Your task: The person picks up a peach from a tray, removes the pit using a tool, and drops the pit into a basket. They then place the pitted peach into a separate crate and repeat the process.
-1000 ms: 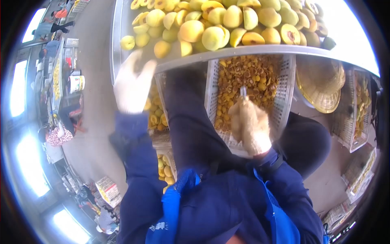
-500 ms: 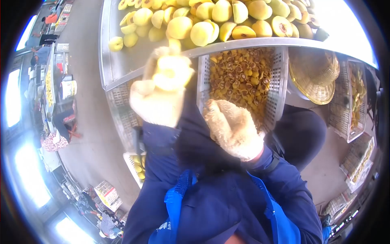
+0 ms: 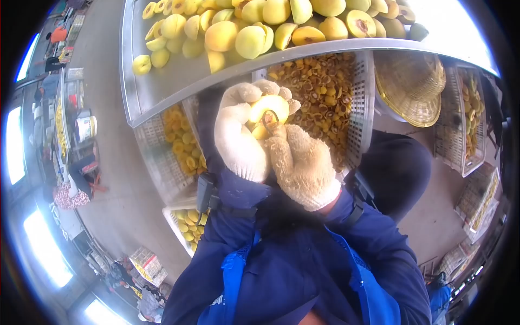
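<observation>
My left hand [image 3: 234, 130], in a pale work glove, curls its fingers around a yellow peach half [image 3: 275, 104] with the cut face and brown pit area up. Against that face my right hand [image 3: 307, 165], in a fuzzier, stained glove, is closed on a small tool with a thin, dark curved blade [image 3: 266, 118]; the glove hides its handle. The blade touches the middle of the fruit. Just beyond both hands, a metal tray [image 3: 179, 98] bears many yellow peaches [image 3: 222, 36], some whole-looking and some halved.
Below the tray, a white crate [image 3: 364, 116] holds brown-and-yellow pit pieces [image 3: 314, 81]. Another crate [image 3: 154, 149] at left contains peach halves [image 3: 184, 143], with a further fruit crate [image 3: 176, 230] nearer me. A straw hat [image 3: 411, 86] is at right. People sit at tables far left.
My left hand has drawn back from the tray's edge with the peach half and met my right hand. The tool's blade now touches the fruit. The view has shifted slightly.
</observation>
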Motion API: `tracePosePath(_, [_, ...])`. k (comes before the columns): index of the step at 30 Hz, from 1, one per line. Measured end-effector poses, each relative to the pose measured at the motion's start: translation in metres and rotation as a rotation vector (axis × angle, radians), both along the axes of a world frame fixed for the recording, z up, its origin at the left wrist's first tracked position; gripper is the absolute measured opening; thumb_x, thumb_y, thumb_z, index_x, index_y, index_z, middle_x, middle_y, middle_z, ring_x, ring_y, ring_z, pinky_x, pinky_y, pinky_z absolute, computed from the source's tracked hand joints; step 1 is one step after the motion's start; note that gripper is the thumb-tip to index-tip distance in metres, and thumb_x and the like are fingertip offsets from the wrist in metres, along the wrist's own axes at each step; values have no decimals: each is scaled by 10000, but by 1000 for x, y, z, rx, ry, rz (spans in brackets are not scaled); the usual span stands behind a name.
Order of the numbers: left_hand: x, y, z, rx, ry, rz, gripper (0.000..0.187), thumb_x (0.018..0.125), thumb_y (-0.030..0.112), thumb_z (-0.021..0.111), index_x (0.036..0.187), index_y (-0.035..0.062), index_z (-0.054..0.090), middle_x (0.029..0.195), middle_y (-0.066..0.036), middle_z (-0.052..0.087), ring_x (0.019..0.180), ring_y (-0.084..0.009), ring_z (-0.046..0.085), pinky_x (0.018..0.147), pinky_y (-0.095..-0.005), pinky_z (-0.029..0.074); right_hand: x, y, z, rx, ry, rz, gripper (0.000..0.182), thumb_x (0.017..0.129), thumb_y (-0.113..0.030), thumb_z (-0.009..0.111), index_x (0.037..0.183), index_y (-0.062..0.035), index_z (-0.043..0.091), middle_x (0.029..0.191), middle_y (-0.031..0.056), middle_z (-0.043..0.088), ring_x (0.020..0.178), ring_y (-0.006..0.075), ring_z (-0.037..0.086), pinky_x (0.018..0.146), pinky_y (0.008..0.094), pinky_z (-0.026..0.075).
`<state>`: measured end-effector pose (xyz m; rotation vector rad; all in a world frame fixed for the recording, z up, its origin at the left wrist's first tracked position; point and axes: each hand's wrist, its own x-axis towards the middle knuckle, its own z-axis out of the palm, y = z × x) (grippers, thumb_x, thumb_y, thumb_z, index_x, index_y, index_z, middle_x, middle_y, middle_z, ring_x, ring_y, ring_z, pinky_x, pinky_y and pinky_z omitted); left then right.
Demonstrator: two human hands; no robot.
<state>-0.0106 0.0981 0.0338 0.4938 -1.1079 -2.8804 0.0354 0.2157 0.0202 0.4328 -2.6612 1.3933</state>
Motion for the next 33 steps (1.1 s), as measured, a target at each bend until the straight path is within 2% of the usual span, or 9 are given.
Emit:
tracePosePath(3, [0,-5,-11,-91,-20,-66,265,953,269,583,1092,51,639,1102,-183,693,1068,-401,706,923,-588,634,-5,1,-1,-157,-197,26,234,1087,-258,659,1044,-52,760,745,160,671,657,379,678,542,470,516])
tracePosePath(6, [-3,-5,-8,-146,-142,-81,314,1036,359,580,1084,54,636,1019,-163,692,947,-387,714,827,-555,640,-16,12,12,-640,-1008,68,361,1113,-347,647,967,-36,761,674,102,669,609,290,669,537,437,516])
tracePosePath(9, [-2,-13,-12,-14,-201,-190,423,1104,470,554,1094,57,644,876,-122,660,825,-371,699,717,-506,619,-22,39,-20,-1202,-1439,386,392,1101,-388,684,1183,-8,736,970,75,753,885,163,718,784,366,589])
tracePosePath(13, [-3,-7,-9,222,-396,-296,464,1130,536,523,1125,98,677,787,-77,649,723,-322,668,625,-476,581,10,34,-28,-1423,-1329,344,524,1060,-365,744,1384,37,654,1214,104,748,1098,186,702,984,312,554])
tracePosePath(17, [-9,-23,-9,153,-235,-216,447,1105,438,543,1192,25,689,876,-135,709,862,-357,717,774,-493,613,2,43,-52,-1695,-1058,392,395,1066,-402,698,1104,-10,721,935,123,739,822,231,712,699,342,579])
tracePosePath(19, [-4,-46,-20,-71,-87,-215,476,1065,369,538,1263,-41,674,988,-195,745,956,-371,731,853,-480,610,2,43,-34,-1784,-1356,-227,396,1098,-435,628,1152,-46,673,836,112,697,653,215,661,569,334,553])
tracePosePath(22, [9,-73,-13,-449,-45,-119,511,1011,303,513,1343,-63,643,1092,-234,741,1038,-352,722,916,-444,602,2,38,-46,-1879,-1196,-17,479,1138,-497,510,1169,-41,653,675,57,592,479,164,509,458,297,428])
tracePosePath(29, [3,-75,5,82,-115,-176,624,811,227,604,1377,-36,623,1231,-223,711,1154,-384,711,1029,-563,601,0,24,-37,-1251,-1030,-21,504,1160,-442,448,1056,-7,680,590,47,556,433,129,443,453,277,336])
tracePosePath(33, [1,-79,-18,30,-34,-304,678,790,195,601,1428,-33,623,1359,-241,689,1254,-442,676,1096,-645,554,-1,22,-44,-1177,-991,-126,500,1163,-422,438,1036,-3,679,609,52,592,439,120,465,458,273,337])
